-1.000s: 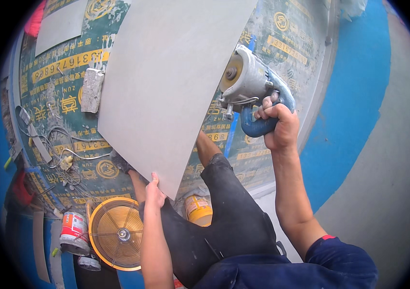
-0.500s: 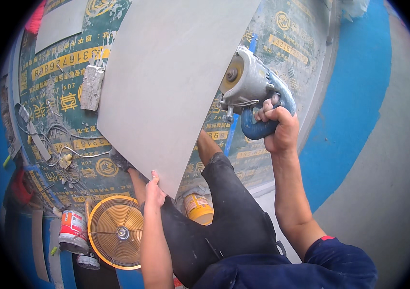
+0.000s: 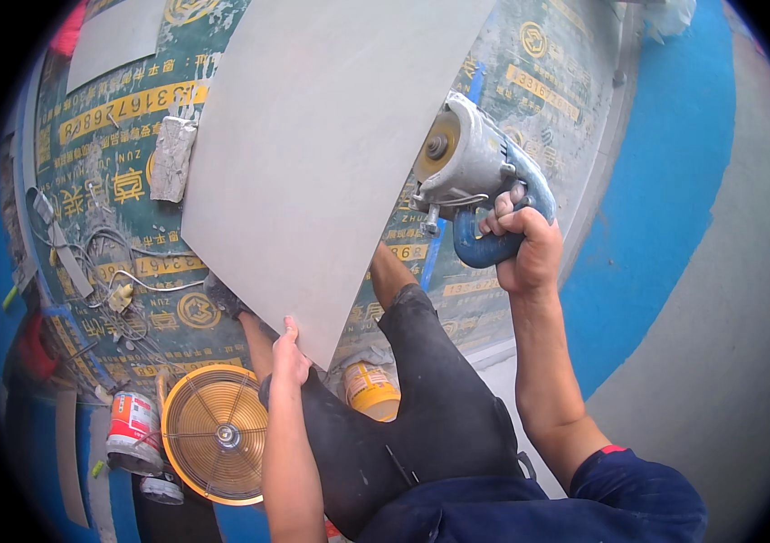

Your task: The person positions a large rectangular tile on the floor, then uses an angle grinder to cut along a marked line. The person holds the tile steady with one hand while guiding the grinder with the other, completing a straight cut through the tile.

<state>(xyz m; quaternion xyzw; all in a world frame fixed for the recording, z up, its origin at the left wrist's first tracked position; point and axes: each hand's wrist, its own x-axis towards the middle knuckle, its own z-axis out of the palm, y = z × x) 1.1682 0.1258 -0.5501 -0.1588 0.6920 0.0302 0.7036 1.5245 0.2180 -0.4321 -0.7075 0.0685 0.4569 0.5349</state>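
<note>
Right hand (image 3: pixel 530 240) grips blue-silver disc cutter (image 3: pixel 474 163) beside flat grey slab (image 3: pixel 322 154).
Left hand (image 3: pixel 289 358) clasps slab's near edge; yellow bucket (image 3: pixel 370 393) alongside, contents unclear.

I have the tile (image 3: pixel 313 172) across the middle, its near end in my left grip (image 3: pixel 289 358). My right grip (image 3: pixel 527 231) holds the saw (image 3: pixel 471 163) just beside the tile's right edge. Left of the tile lies a block (image 3: pixel 171 161); beyond it, at far left, a panel (image 3: pixel 114 41), and nearer me, a cable (image 3: pixel 177 290). At near left, a fan (image 3: pixel 228 437) is right of a bucket (image 3: pixel 134 432). Between the legs (image 3: pixel 435 385) sits another bucket (image 3: pixel 371 391).
</note>
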